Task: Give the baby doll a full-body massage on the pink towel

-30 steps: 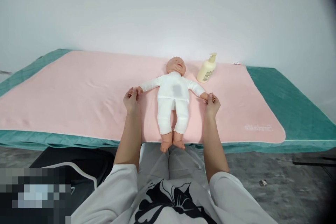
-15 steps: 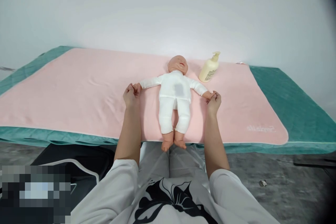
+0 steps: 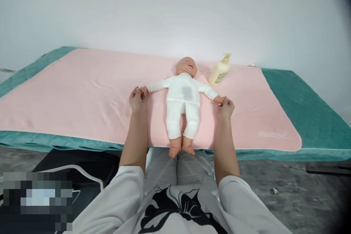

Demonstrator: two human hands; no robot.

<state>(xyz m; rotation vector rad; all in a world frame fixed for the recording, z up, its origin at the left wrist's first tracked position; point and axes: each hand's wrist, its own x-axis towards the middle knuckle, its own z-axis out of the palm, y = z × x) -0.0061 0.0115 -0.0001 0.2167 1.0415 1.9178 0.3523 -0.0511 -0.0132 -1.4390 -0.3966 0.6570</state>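
A baby doll (image 3: 183, 93) with a white cloth body lies on its back, arms stretched out to both sides. My left hand (image 3: 137, 98) is closed around the doll's small hand on the left. On the other side, my right hand (image 3: 227, 108) pinches the doll's other hand by its end. The doll's bare feet reach over the near edge of the pink mat (image 3: 82, 95). Close to the doll's head, on the right, a cream pump bottle (image 3: 219, 71) stands on the mat.
Beneath the mat is a teal padded cover (image 3: 307, 109), showing at both ends and along the front edge. A pale wall (image 3: 164, 14) rises directly behind. A black object (image 3: 82, 164) with a white curved tube or cable sits below the edge at left.
My right hand has shifted slightly outward to the right, still on the doll's hand. My left hand and the doll's body stay about where they were.
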